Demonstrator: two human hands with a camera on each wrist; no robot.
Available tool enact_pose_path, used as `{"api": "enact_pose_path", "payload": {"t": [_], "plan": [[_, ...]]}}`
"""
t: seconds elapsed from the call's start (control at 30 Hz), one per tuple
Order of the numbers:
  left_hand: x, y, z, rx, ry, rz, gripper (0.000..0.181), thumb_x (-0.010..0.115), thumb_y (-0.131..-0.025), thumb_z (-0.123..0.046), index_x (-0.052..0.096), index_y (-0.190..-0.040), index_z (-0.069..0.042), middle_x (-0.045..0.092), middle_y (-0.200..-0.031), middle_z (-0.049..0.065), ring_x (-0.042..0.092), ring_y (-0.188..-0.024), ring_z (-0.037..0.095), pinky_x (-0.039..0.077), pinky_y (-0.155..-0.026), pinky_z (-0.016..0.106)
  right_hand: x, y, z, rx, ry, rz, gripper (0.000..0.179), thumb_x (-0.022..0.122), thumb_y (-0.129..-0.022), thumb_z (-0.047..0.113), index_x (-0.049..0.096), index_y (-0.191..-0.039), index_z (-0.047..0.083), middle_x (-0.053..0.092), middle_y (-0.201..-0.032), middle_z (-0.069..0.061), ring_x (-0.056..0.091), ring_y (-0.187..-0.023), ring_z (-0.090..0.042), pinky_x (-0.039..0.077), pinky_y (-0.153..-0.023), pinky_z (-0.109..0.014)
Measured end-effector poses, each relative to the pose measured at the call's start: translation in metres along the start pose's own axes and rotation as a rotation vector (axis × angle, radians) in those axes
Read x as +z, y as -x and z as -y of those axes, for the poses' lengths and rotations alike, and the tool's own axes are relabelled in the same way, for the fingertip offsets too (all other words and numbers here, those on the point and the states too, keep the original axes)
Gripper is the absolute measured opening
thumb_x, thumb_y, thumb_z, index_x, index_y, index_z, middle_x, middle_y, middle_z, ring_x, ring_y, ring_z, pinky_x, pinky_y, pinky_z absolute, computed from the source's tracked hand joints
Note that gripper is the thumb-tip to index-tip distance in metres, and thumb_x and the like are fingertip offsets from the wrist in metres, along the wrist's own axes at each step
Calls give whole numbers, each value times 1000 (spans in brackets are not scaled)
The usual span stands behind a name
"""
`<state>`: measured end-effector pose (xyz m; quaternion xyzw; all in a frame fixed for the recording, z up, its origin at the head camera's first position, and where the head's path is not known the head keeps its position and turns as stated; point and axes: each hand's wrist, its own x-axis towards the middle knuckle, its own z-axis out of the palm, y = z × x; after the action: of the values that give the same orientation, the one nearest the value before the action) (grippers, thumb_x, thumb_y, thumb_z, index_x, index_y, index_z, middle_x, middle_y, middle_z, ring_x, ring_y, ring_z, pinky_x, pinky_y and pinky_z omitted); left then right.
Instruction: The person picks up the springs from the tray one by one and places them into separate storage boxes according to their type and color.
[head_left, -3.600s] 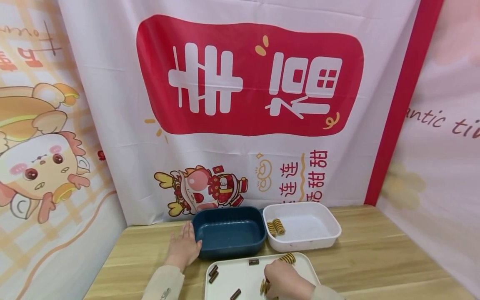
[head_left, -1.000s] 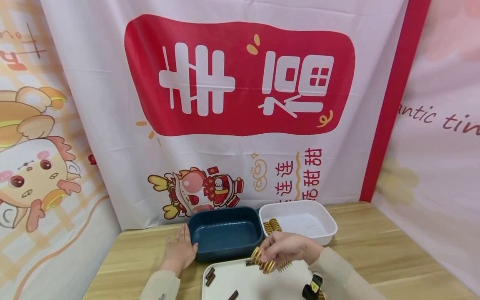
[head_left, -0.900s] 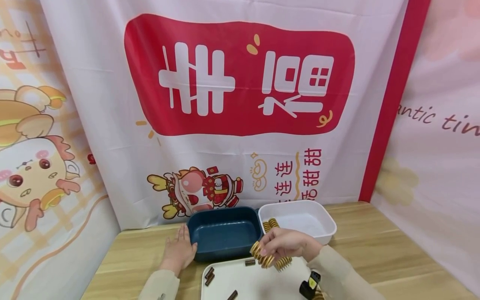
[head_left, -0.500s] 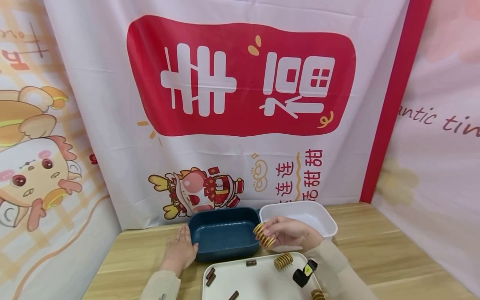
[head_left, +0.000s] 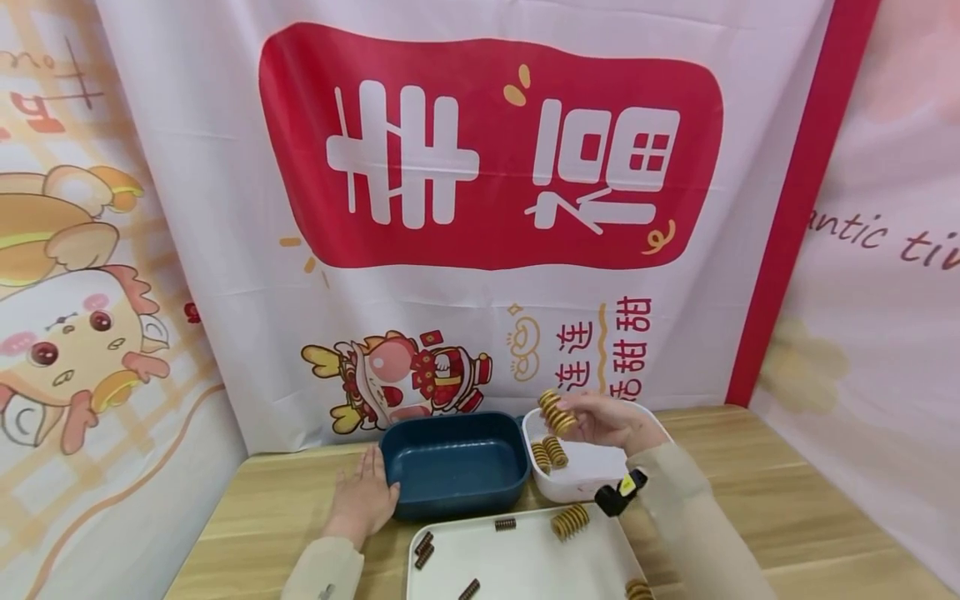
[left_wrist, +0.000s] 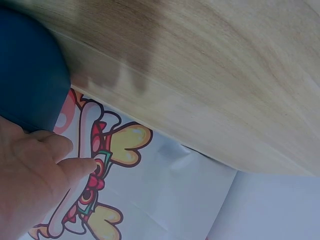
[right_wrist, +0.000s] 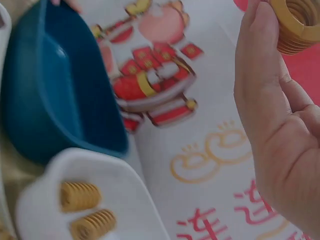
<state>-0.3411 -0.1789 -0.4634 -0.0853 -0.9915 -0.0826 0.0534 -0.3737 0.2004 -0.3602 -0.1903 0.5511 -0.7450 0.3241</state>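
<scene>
My right hand (head_left: 607, 419) pinches a yellow coil spring (head_left: 557, 412) above the white bin (head_left: 585, 487); the right wrist view shows the spring's (right_wrist: 295, 25) open end at the fingertips. Two similar yellow springs (head_left: 550, 452) lie side by side at the bin's left end. My left hand (head_left: 363, 497) lies with fairly straight fingers against the left side of the dark blue bin (head_left: 457, 506), whose inside shows no springs. On the white tray (head_left: 525, 575) in front rest a yellow spring (head_left: 570, 522) near the far edge and another (head_left: 638, 590) at the right edge.
Several small dark brown springs lie on the tray, one (head_left: 506, 524) by its far edge and one (head_left: 469, 589) nearer me. The wooden table (head_left: 750, 500) ends at a printed cloth (head_left: 495, 167) close behind the bins. A black wrist strap piece (head_left: 621, 493) sits at my right sleeve.
My right hand has lifted the yellow spring from the tray and carried it up and forward over the white bin. The left hand has stayed at the blue bin.
</scene>
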Motion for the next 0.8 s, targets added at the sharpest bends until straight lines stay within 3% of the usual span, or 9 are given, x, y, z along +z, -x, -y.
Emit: {"api": "enact_pose_path", "payload": {"t": [0.4, 0.63, 0.8], "plan": [[0, 0, 0, -11, -14, -6, 65, 48, -95, -27, 29, -138, 18, 26, -146, 33, 26, -134, 45, 20, -103, 65, -30, -7, 18, -6, -209, -264, 22, 43, -98, 8, 64, -100, 1, 67, -97, -16, 66, -89, -23, 53, -81, -29], [0, 2, -1, -1, -11, -19, 66, 49, -94, -28, 30, -138, 18, 27, -146, 33, 27, -134, 45, 20, -103, 65, -58, -15, 2, 23, -339, -424, 13, 56, -93, 7, 62, -103, 1, 65, -102, -16, 64, -98, -24, 47, -92, -32], [2, 1, 0, -5, 12, -24, 66, 50, -94, -27, 29, -138, 18, 26, -146, 33, 26, -134, 46, 18, -103, 65, -78, -21, -13, 64, -321, -528, 10, 59, -92, 11, 62, -96, 2, 65, -95, -15, 64, -91, -23, 47, -92, -29]]}}
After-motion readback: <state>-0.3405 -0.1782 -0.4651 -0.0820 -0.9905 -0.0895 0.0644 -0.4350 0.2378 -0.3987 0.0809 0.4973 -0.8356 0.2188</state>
